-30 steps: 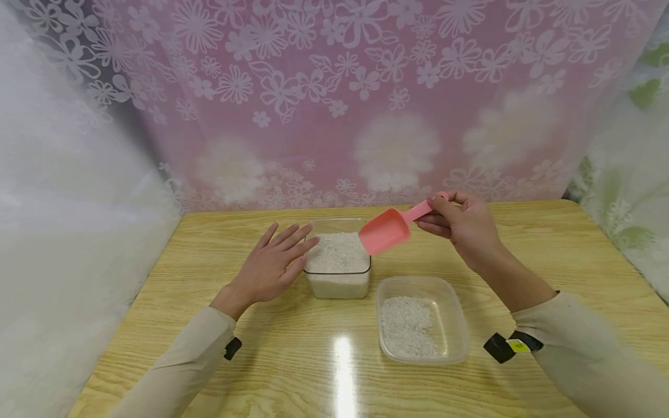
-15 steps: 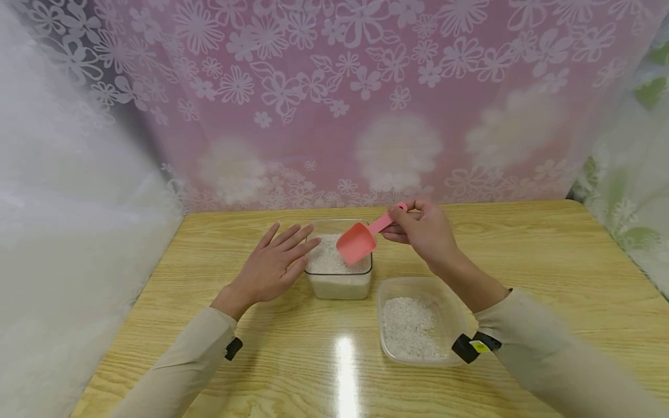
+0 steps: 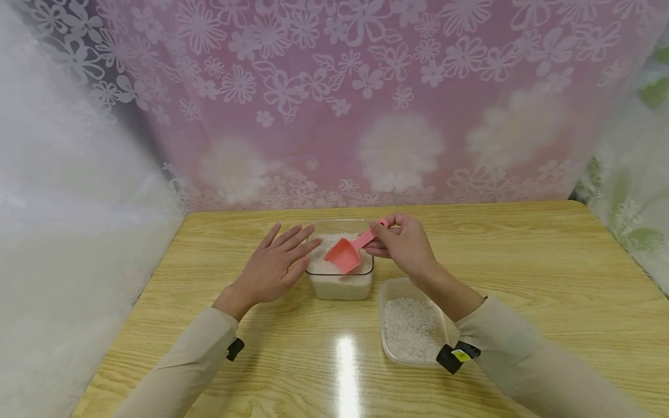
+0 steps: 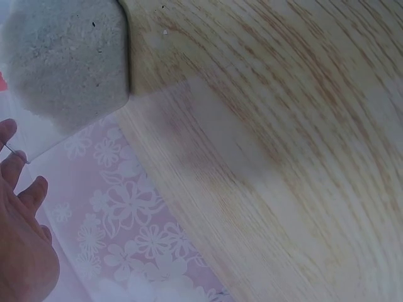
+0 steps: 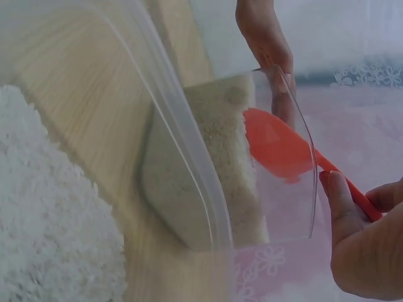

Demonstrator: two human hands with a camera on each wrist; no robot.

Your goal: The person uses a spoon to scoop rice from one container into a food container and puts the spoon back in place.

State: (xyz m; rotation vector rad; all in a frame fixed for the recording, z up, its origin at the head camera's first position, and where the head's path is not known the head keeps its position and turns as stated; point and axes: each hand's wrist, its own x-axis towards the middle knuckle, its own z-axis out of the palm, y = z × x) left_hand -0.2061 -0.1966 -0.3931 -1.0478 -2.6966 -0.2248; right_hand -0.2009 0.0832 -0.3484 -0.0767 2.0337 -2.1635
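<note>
Pink scoop (image 3: 343, 256) in the right fingers (image 3: 377, 252) seemingly dips into rice (image 3: 317, 262).

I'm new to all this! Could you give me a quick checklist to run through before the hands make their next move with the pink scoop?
1. Scoop held by its handle: ok, the right hand pinches it.
2. Scoop's front edge at the rice in the deep container: ok, it meets the surface.
3. Scoop loaded: not ok, most of its inside looks bare.
4. Deep container steadied: cannot tell; the left hand is at its rim, but how firmly isn't visible.
5. Shallow container upright and uncovered: ok, with rice inside.
6. Table free of spills: cannot tell; a pale speck may be a grain.
</note>
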